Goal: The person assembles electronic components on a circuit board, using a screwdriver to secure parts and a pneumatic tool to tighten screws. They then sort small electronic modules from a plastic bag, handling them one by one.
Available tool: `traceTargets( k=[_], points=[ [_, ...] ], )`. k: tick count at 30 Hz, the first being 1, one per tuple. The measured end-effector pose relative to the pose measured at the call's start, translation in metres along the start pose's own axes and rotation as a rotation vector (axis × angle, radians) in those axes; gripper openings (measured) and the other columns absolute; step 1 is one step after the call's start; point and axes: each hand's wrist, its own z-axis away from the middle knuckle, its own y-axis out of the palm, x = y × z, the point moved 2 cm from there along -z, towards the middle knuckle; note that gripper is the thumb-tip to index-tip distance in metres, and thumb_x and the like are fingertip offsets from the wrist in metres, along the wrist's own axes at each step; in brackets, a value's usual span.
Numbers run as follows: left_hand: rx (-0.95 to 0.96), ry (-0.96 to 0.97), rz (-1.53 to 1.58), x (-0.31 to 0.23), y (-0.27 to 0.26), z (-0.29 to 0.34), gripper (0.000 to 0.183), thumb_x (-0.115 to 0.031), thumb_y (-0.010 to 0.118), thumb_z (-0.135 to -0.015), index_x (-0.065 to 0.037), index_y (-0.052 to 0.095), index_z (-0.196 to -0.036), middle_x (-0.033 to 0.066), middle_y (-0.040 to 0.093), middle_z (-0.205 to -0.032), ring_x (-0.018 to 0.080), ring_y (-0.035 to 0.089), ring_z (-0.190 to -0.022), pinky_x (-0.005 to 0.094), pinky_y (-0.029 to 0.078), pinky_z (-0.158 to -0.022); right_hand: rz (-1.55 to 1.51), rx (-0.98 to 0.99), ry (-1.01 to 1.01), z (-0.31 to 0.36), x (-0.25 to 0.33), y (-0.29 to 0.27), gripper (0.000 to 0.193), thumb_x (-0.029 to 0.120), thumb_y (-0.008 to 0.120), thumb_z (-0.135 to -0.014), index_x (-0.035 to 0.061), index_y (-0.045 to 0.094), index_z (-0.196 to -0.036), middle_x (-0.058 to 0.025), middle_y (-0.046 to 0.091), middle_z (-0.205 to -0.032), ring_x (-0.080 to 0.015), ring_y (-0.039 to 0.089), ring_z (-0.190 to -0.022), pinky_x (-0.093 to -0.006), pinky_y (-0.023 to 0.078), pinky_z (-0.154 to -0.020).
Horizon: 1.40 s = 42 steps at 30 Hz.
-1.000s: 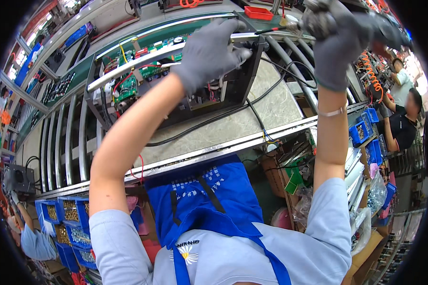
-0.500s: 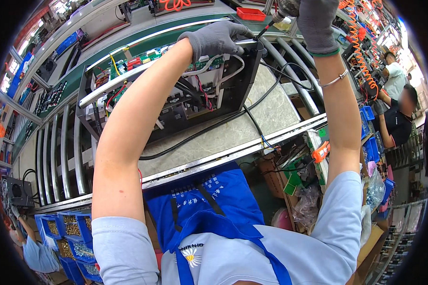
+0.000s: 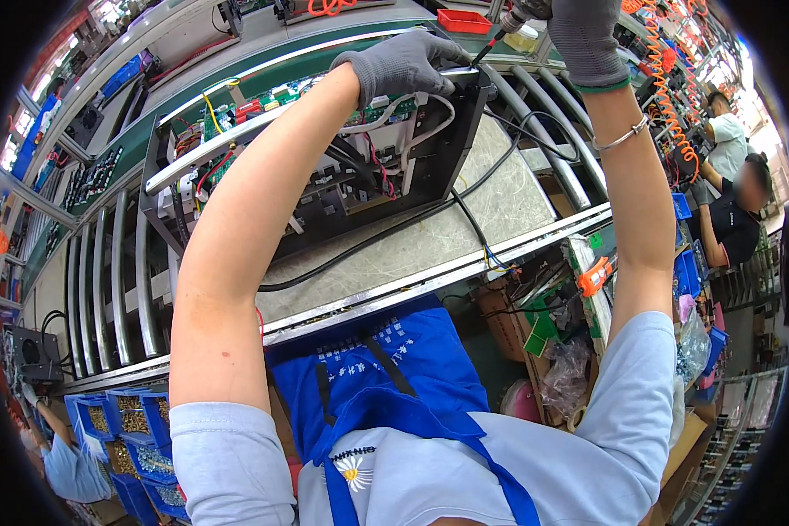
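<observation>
An open black metal chassis [image 3: 434, 180] lies on the conveyor bench, with green circuit boards [image 3: 280, 95], cables and a silver bar [image 3: 223, 145] along its top. My left hand [image 3: 399, 66], in a grey glove, is closed over the chassis's upper right corner. Its fingertips lie close to the driver bit. In my right hand [image 3: 583, 39], also gloved, is a power screwdriver [image 3: 528, 10], cut off by the upper edge. Its slim bit [image 3: 489, 48] slants down to that same corner. Whether a screw sits under the tip is hidden.
Steel rollers [image 3: 535, 114] flank the grey bench plate [image 3: 394, 250]. A black cable [image 3: 368, 244] crosses it. Blue bins of screws [image 3: 131, 421] stand at lower left, and a red tray [image 3: 463, 22] lies beyond. Orange coiled hoses [image 3: 662, 105] hang at right, near two people [image 3: 736, 210].
My right hand and forearm have shifted slightly up and to the right. The bit still reaches the chassis corner, and my left hand has barely moved.
</observation>
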Motion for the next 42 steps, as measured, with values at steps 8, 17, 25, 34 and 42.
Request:
traceTargets(
  k=[8, 17, 25, 34, 42],
  points=[
    [0.011, -0.017, 0.003, -0.002, -0.001, 0.002, 0.061, -0.019, 0.072, -0.078, -0.006, 0.056, -0.135, 0.0121, 0.064, -0.124, 0.0239, 0.060, -0.114, 0.0342, 0.043, -0.104, 0.027, -0.002, -0.011, -0.004, -0.004, 0.002, 0.012, 0.003, 0.063, -0.079, 0.0029, 0.062, -0.091, -0.0012, 0.052, -0.056, -0.0085, 0.041, -0.036, -0.0259, 0.031, -0.033],
    [-0.006, 0.050, -0.039, 0.004, 0.000, -0.001, 0.061, -0.022, 0.072, -0.080, -0.007, 0.055, -0.136, 0.0131, 0.064, -0.122, 0.0232, 0.063, -0.107, 0.0343, 0.051, -0.094, 0.072, 0.066, -0.044, -0.013, -0.006, 0.007, 0.020, 0.004, 0.064, -0.079, 0.0033, 0.062, -0.099, -0.0032, 0.056, -0.062, -0.0074, 0.043, -0.039, -0.0238, 0.032, -0.035],
    [-0.005, 0.015, -0.034, 0.004, -0.002, 0.004, 0.062, -0.022, 0.074, -0.080, -0.007, 0.054, -0.137, 0.0124, 0.065, -0.120, 0.0205, 0.064, -0.101, 0.0319, 0.053, -0.090, 0.117, 0.113, 0.023, -0.010, -0.004, 0.022, 0.021, 0.006, 0.065, -0.080, 0.0022, 0.063, -0.101, -0.0024, 0.056, -0.063, -0.0073, 0.043, -0.039, -0.0237, 0.033, -0.035],
    [-0.002, -0.012, -0.019, 0.005, -0.002, 0.009, 0.062, -0.019, 0.075, -0.081, -0.007, 0.054, -0.138, 0.0116, 0.066, -0.117, 0.0179, 0.064, -0.093, 0.0308, 0.055, -0.082, 0.132, 0.177, 0.026, -0.018, -0.020, 0.028, 0.022, 0.007, 0.066, -0.079, 0.0015, 0.064, -0.100, -0.0006, 0.054, -0.060, -0.0073, 0.044, -0.040, -0.0240, 0.033, -0.036],
    [-0.023, 0.133, 0.006, 0.012, 0.004, -0.005, 0.064, -0.020, 0.075, -0.081, -0.007, 0.052, -0.139, 0.0127, 0.064, -0.118, 0.0172, 0.064, -0.094, 0.0285, 0.057, -0.076, 0.129, 0.069, 0.358, -0.072, -0.044, -0.016, 0.015, 0.021, 0.060, -0.085, 0.0056, 0.058, -0.083, -0.0053, 0.052, -0.055, -0.0122, 0.044, -0.036, -0.0282, 0.034, -0.034]
  ],
)
